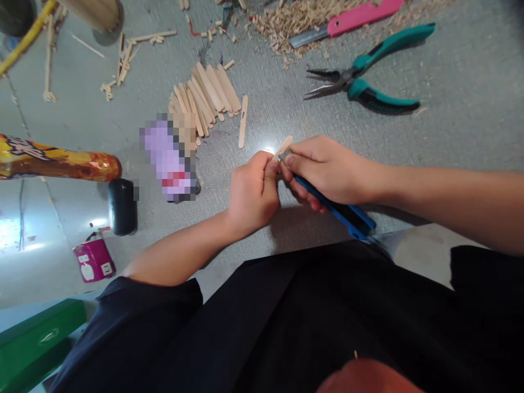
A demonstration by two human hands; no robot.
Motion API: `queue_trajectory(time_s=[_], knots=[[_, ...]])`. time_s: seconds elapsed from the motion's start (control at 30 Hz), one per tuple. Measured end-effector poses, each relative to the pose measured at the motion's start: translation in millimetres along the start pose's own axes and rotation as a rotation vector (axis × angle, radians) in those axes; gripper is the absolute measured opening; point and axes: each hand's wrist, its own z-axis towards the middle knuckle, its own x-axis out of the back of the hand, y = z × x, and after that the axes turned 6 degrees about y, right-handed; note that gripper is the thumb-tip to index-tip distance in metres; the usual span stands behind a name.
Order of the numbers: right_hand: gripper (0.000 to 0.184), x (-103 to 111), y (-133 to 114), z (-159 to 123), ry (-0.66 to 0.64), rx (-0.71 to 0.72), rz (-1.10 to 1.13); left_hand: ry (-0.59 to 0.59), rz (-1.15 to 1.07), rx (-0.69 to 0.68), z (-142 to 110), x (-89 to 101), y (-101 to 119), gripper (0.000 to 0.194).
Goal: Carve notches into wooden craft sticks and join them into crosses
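My left hand (254, 191) is closed in a pinch on a small wooden craft stick (284, 146), whose rounded tip pokes up between both hands. My right hand (323, 169) is wrapped round a blue utility knife (339, 210), its front end pressed against the stick where my thumbs meet. The blade itself is hidden by my fingers. Both hands hover low over the grey floor, above my dark-clothed lap.
A pile of craft sticks (207, 98) lies beyond my hands, one loose stick (243, 121) beside it. Teal pliers (364, 76), a pink knife (347, 22) and wood shavings (286, 22) lie at the far right. An orange bottle (57, 161), a black object (121, 206) and a magenta plug (93, 262) sit left.
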Motion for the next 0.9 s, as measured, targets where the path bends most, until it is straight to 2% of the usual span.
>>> queue_trajectory(time_s=[0.23,0.4,0.5,0.63,0.9], knots=[[0.047,16.9,-2.3,6.1,-0.084,0.118,-0.031,-0.020,-0.079,0.066,2.2,5.5,3.2,0.054],[0.047,25.0,-1.9,8.7,-0.121,0.112,-0.039,-0.045,-0.145,0.069,3.6,5.7,3.7,0.054],[0.046,26.8,-2.9,9.3,-0.120,0.108,-0.052,-0.063,-0.181,0.061,4.1,4.0,3.1,0.054],[0.047,27.7,-3.8,9.4,-0.118,0.126,-0.061,-0.014,-0.199,0.059,3.1,2.1,2.6,0.050],[0.048,22.0,3.3,9.7,-0.057,0.187,-0.107,-0.008,-0.108,0.094,0.9,4.2,3.2,0.051]])
